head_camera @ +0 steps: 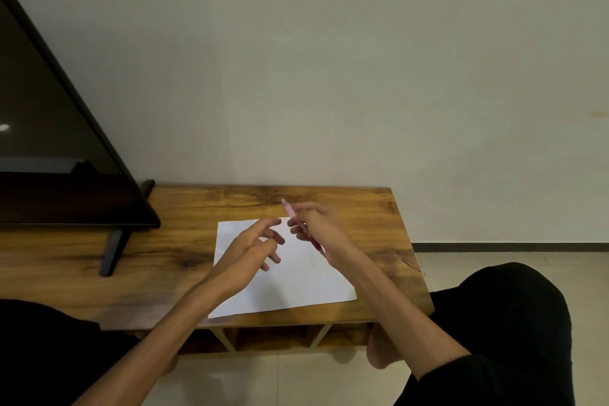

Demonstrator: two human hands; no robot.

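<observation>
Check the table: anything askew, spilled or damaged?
Only the white sheet: it lies slightly turned relative to the table, its near-left corner almost at the front edge. No spill or tear shows. The right hand holds a pink pen; the left hand hovers open.

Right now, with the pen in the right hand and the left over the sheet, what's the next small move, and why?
Probably lower the left hand flat onto the paper to pin it. The paper lies loose and skewed on the table, looks blank, and the right hand grips the pink pen above its far edge, so steadying it likely comes before writing.
</observation>
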